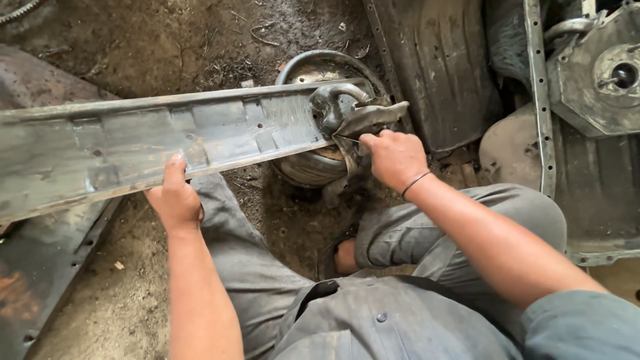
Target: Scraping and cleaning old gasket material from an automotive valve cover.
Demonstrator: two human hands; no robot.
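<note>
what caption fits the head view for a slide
Left hand steadies a long grey metal panel while the right hand grips a bent metal piece at its end.

A dirt floor (167, 40), dark and littered with twigs, lay in daylight, with greasy metal pans (440, 67) and a grey housing (600, 73) right of it.

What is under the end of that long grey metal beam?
A round, rusty metal drum sits beneath the long grey metal beam. The beam and the right hand cover the drum's middle.
</note>
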